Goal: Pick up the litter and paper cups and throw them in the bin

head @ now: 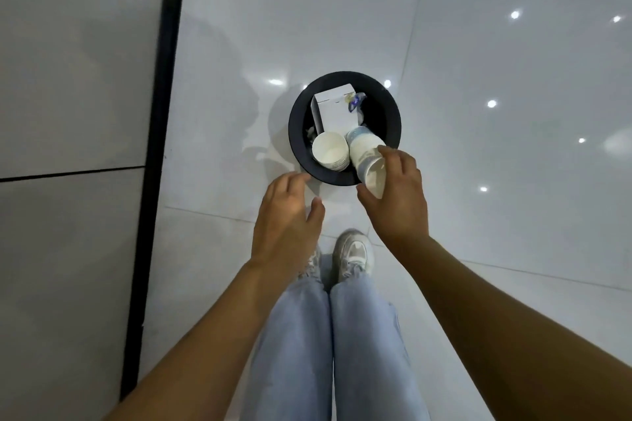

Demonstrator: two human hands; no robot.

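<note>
Right hand (pixel 393 195) grips tilted white paper cup (pixel 367 161) over round black bin (pixel 393 116) rim for dropping; left hand (pixel 287 212) relaxed, empty.

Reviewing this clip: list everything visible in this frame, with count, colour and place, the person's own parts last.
bin: one, black, round, on the floor ahead of the feet.
white box: one, upright inside the bin, far side.
stack of paper cups: one, white, in the bin, near side.
paper cup: one, white and blue, held over the bin's near rim.
floor: glossy white tiles.
left hand: open, empty, beside the bin.
right hand: grips the paper cup.
shoes: pale, below the hands.
</note>
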